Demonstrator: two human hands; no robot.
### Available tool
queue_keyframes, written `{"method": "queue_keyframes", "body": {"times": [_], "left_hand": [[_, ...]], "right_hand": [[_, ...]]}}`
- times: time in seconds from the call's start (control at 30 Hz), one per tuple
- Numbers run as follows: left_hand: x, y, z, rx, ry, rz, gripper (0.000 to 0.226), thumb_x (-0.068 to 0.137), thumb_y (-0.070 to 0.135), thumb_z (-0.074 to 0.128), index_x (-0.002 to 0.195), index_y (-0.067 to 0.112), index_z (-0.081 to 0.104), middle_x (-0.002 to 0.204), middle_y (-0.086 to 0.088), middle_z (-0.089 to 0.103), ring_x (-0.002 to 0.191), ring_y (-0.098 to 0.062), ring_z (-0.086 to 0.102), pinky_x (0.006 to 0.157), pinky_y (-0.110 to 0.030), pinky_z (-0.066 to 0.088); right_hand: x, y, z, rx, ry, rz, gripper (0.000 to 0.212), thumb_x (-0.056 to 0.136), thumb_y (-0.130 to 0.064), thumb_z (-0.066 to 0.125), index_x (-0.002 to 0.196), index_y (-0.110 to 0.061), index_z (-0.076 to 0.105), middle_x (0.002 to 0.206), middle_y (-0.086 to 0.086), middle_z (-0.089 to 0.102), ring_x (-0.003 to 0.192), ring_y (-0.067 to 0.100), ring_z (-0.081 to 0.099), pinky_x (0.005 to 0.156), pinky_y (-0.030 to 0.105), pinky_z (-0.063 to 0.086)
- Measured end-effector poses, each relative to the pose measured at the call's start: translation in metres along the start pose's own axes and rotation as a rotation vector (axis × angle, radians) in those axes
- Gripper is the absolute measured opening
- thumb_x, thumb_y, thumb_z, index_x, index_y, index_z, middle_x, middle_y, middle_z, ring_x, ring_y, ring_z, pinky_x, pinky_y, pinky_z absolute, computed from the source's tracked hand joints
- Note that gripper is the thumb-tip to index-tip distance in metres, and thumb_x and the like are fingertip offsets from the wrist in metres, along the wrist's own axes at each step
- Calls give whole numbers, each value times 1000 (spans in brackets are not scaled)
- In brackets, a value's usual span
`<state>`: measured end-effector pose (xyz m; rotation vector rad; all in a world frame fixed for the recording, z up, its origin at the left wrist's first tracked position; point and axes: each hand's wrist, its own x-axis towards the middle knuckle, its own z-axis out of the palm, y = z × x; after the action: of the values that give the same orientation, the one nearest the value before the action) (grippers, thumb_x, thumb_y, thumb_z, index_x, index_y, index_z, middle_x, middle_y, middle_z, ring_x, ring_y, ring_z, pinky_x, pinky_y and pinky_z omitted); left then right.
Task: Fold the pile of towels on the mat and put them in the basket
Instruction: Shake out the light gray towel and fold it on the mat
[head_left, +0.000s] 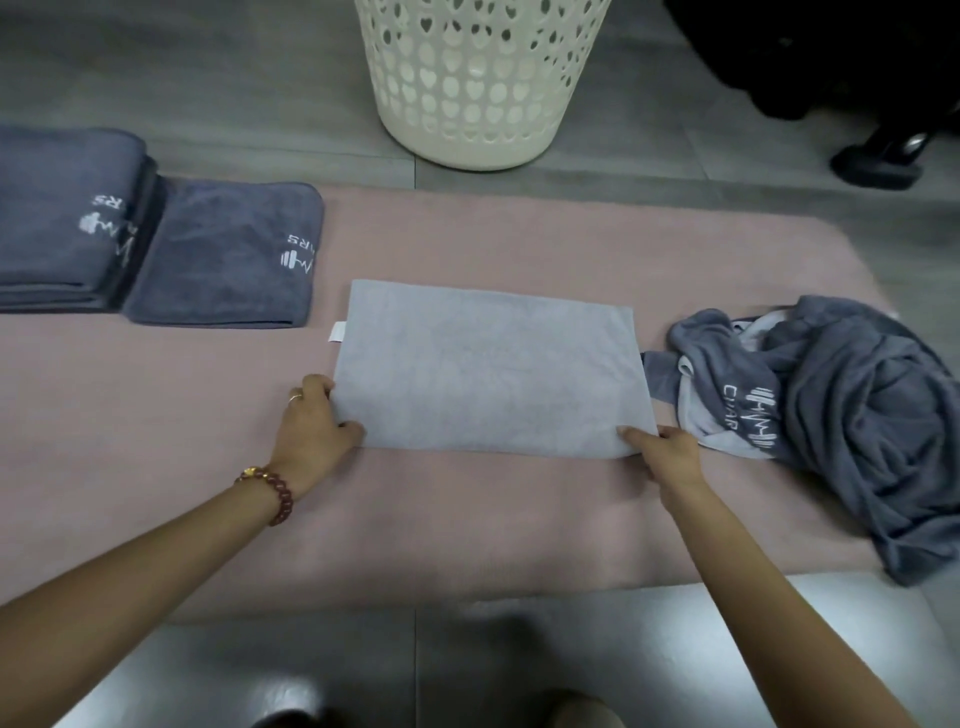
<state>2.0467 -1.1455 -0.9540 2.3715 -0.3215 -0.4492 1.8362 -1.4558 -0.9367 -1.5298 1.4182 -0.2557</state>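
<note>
On the pink mat (519, 239), centre: a light grey towel (488, 369) lies as a flat folded rectangle. The left hand (317, 431) pinches its near-left corner, thumb on top; the right hand (667, 452) pinches its near-right corner likewise. Right: crumpled pile of dark grey towels (852, 415), just beside the rectangle. Left: stack of folded dark towels (62, 223) and a single folded dark towel (228, 254). Beyond the mat, on the floor: white perforated basket (483, 83).

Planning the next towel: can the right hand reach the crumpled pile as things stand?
Probably yes: the right hand holds a corner of the light towel, and the crumpled pile lies beside it, nothing between.
</note>
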Motion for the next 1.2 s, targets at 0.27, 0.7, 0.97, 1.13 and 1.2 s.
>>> {"method": "queue_keyframes", "body": {"times": [0.27, 0.7, 0.97, 1.13, 1.2], "left_hand": [[12, 2, -18, 73, -182, -43, 20, 82, 17, 66, 94, 4, 55, 94, -12, 63, 83, -28, 58, 68, -33, 42], [-45, 7, -18, -228, 9, -20, 35, 79, 4, 70, 57, 8, 43, 55, -6, 49, 44, -2, 47, 43, -14, 31], [-83, -31, -3, -178, 1, 19, 37, 73, 12, 78, 82, 17, 42, 83, -12, 61, 74, -32, 57, 66, -41, 46], [-65, -15, -17, -153, 44, 228, 40, 72, -7, 71, 88, 23, 50, 93, -7, 53, 74, -6, 45, 65, -15, 38], [-54, -4, -24, -333, -51, 220, 34, 81, -13, 56, 84, 21, 53, 82, -1, 59, 67, 0, 54, 62, -10, 41]], "right_hand": [[-12, -5, 1, 539, -41, 87, 14, 92, -7, 55, 82, -8, 45, 84, 8, 55, 68, 18, 56, 43, 20, 52], [-20, 27, -36, 92, 98, -383, 30, 86, 4, 51, 108, -17, 50, 97, 8, 60, 62, 0, 55, 56, 21, 49], [-47, 55, -23, -36, 177, -351, 28, 84, 2, 54, 104, -14, 64, 106, 8, 63, 66, -3, 52, 69, 14, 41], [-87, -7, 13, -166, 188, -876, 35, 80, 12, 52, 109, -5, 62, 107, 9, 54, 88, 2, 48, 78, 13, 41], [-108, -40, 43, -192, 121, -1024, 36, 79, 11, 52, 109, -7, 62, 107, 9, 55, 81, -1, 47, 74, 7, 37]]}}
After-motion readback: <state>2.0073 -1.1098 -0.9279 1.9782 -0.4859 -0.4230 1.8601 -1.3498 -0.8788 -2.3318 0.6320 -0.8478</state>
